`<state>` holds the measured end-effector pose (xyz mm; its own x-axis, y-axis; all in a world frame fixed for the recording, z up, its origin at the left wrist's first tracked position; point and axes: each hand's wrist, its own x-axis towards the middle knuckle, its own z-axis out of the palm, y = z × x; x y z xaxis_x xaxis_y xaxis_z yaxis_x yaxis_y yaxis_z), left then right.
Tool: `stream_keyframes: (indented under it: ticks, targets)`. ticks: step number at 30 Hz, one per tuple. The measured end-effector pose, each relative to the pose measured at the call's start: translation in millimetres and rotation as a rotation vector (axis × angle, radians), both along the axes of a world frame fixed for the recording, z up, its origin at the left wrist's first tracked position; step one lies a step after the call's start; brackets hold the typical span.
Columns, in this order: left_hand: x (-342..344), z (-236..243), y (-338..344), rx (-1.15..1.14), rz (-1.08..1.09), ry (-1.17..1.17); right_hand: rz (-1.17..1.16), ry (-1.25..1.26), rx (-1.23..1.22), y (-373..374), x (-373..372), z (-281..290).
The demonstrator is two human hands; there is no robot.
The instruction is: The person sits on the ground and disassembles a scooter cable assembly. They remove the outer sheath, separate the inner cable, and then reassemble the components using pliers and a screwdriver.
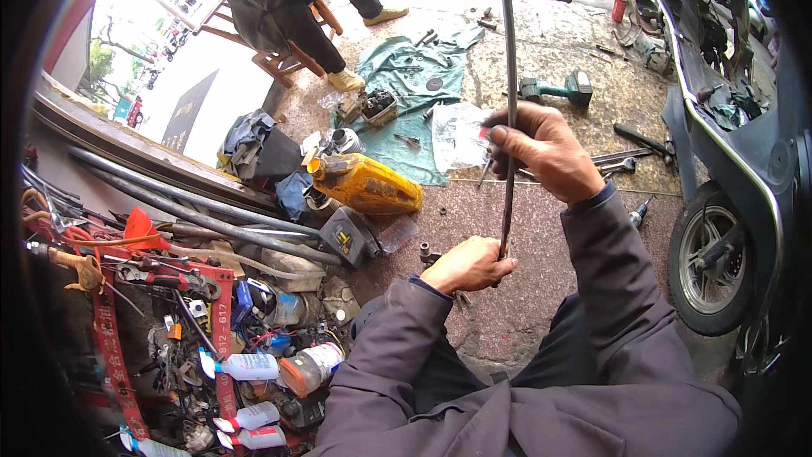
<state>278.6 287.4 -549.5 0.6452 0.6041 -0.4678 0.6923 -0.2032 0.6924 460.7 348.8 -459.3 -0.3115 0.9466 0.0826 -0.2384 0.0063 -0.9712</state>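
Observation:
A long dark T-handle wrench (509,51) stands upright in front of me, its crossbar at the far end. My left hand (467,265) is closed around the lower end of its shaft. Higher up, my right hand (545,151) has thumb and fingers closed at the shaft. A small red spot (485,132) shows at its fingertips; I cannot tell whether it is held or lies behind. Beyond the hands, a clear plastic bag (457,137) lies on a green cloth (397,76) with metal parts. A green cordless power tool (556,89) rests on the floor past my right hand.
A scooter with its rear wheel (713,258) stands at the right. Wrenches (622,166) lie near it. To the left are a yellow jug (368,184), a black bottle (349,237), hoses, and clutter with spray bottles (245,366). A seated person (283,13) is at the far left.

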Motion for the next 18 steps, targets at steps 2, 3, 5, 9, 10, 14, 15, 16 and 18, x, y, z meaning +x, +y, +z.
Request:
stream_keyframes:
  ticks: [2, 3, 5, 9, 10, 14, 15, 16, 18]
  targets:
    - [2, -2, -4, 0.054, -0.012, 0.005, -0.013, 0.212, 0.059, -3, 1, 8]
    - [3, -4, -6, 0.076, -0.014, 0.002, -0.006, 0.311, 0.125, -4, 1, 11]
    - [4, -7, -9, 0.098, -0.022, 0.018, 0.035, 0.483, 0.166, 1, 8, 19]
    - [5, -10, -17, 0.116, -0.071, 0.132, 0.088, 0.728, 0.086, 4, 32, 28]
    - [5, -9, -18, 0.129, -0.094, 0.173, 0.004, 0.738, 0.042, 1, 40, 30]
    - [0, -4, -13, 0.186, -0.134, 0.305, -0.419, 0.771, -0.170, -4, 56, 36]
    - [-2, -4, -10, 0.186, -0.124, 0.311, -0.422, 0.767, -0.177, -3, 57, 33]
    - [-6, -6, -5, 0.323, -0.150, 0.330, -0.471, 0.716, -0.169, -2, 63, 31]
    - [-11, -12, 3, 0.377, -0.155, 0.395, -0.169, 0.679, -0.121, 4, 76, 21]
